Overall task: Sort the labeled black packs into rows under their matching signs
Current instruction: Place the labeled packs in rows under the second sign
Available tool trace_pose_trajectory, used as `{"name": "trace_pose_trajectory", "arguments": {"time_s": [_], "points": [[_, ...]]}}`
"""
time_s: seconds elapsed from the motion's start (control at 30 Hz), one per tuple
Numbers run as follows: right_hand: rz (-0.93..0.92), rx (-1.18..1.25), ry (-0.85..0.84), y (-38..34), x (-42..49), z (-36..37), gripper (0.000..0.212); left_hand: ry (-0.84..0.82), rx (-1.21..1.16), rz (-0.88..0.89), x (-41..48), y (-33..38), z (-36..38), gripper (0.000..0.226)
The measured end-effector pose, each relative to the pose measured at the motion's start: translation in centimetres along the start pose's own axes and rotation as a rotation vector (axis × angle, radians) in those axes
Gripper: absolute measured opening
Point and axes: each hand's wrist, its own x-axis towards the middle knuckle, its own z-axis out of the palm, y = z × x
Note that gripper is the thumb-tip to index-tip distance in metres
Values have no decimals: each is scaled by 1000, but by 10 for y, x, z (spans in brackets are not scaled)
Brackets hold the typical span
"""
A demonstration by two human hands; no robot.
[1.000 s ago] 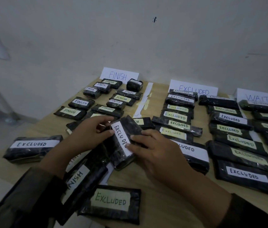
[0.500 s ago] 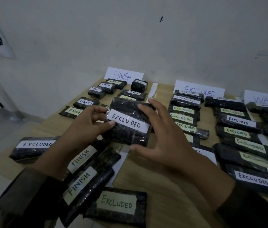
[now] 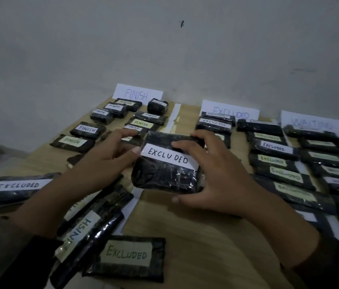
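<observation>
Both hands hold a black pack labeled EXCLUDED (image 3: pixel 165 174) above the table's middle. My left hand (image 3: pixel 106 155) pinches its left edge with thumb on the label. My right hand (image 3: pixel 212 174) curls round its right side, thumb under the near edge. At the wall stand three white signs: FINISH (image 3: pixel 138 94), EXCLUDED (image 3: pixel 230 113) and WAITING (image 3: pixel 312 123). Rows of labeled packs lie under each sign. Near me lie a FINISH pack (image 3: pixel 85 228), an EXCLUDED pack (image 3: pixel 125 256) and another EXCLUDED pack (image 3: pixel 12 187) at the left.
The wooden table (image 3: pixel 195 236) has bare surface in front of my right wrist. A strip of white tape (image 3: pixel 173 119) runs between the FINISH and EXCLUDED rows. The table's left edge drops to a pale floor. A grey wall closes the far side.
The held EXCLUDED pack turned from upright to level with its label readable, and has risen slightly and shifted right. Both hands kept hold of it.
</observation>
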Motion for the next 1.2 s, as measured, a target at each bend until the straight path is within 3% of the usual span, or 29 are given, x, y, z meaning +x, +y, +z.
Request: {"name": "trace_pose_trajectory", "arguments": {"time_s": [0.17,0.37,0.53,0.77,0.93,1.2], "points": [[63,51,1,11,-42,-25,91,-103,201,154,5,6,9,39],[181,107,-46,26,-113,-55,88,-277,544,450,-1,30,40,64],[307,141,-65,37,-164,-64,90,-400,643,637,-13,40,74,67],[449,185,-185,48,-206,-59,97,-524,673,720,-22,43,109,64],[477,101,-402,55,-217,-53,94,-537,652,721,-26,41,115,60],[527,-51,-534,55,-218,-56,91,-530,647,729,-27,32,118,58]]}}
